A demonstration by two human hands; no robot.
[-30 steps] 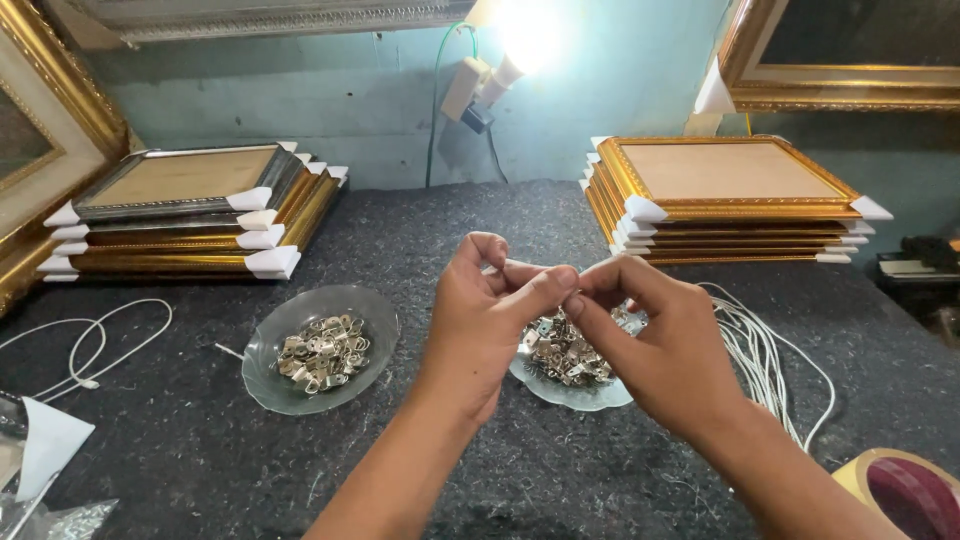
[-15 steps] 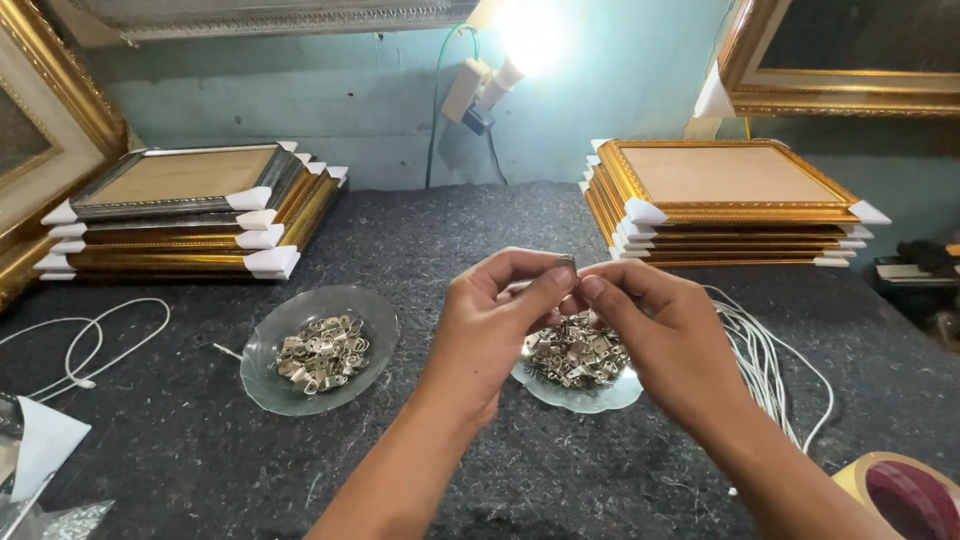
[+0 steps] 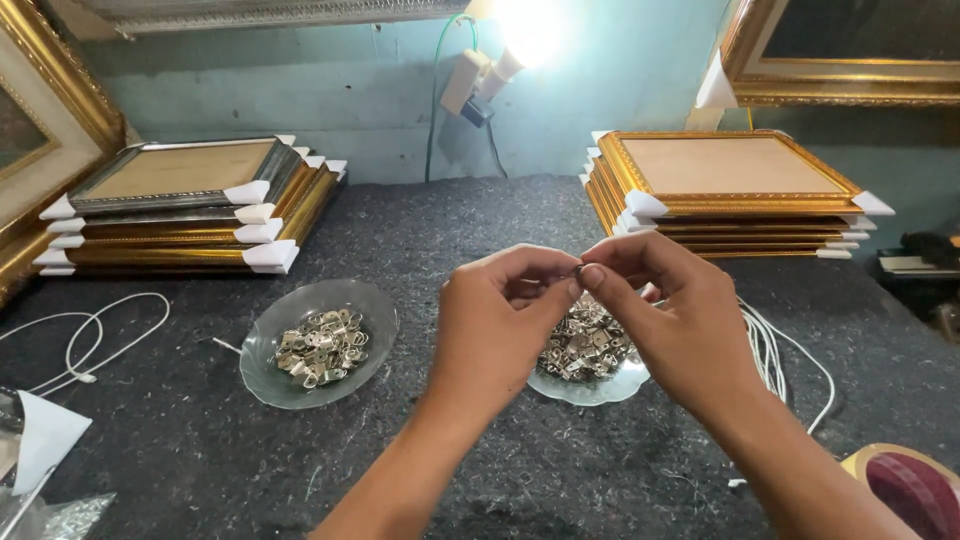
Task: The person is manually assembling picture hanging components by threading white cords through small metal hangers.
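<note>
A dark, felt-like table top (image 3: 450,230) fills most of the view, backed by a pale blue-green wall (image 3: 330,90) on which a lit bulb (image 3: 525,30) is mounted. Two stacks of gilt picture frames are laid on the table: one stack on the left (image 3: 180,205) and one on the right (image 3: 725,190), each with white corner protectors. Further gold frames are seen at the far left edge (image 3: 40,130) and the upper right (image 3: 840,55). A loop of white cord (image 3: 85,335) is spread on the left of the table, and a bundle of white cord (image 3: 775,345) lies on the right. A roll of tape (image 3: 910,485) is cut off at the lower right corner.

Two glass dishes are set on the table. The left dish (image 3: 370,305) holds a small heap of metal hangers (image 3: 320,345); the right dish (image 3: 590,385), partly hidden behind the hands, holds a larger heap (image 3: 585,345).

The left hand (image 3: 495,320) and the right hand (image 3: 675,310) are raised above the right dish, with fingertips brought together. A small metal piece (image 3: 578,268) is pinched between the thumbs and forefingers of both hands; its exact shape cannot be told.
</note>
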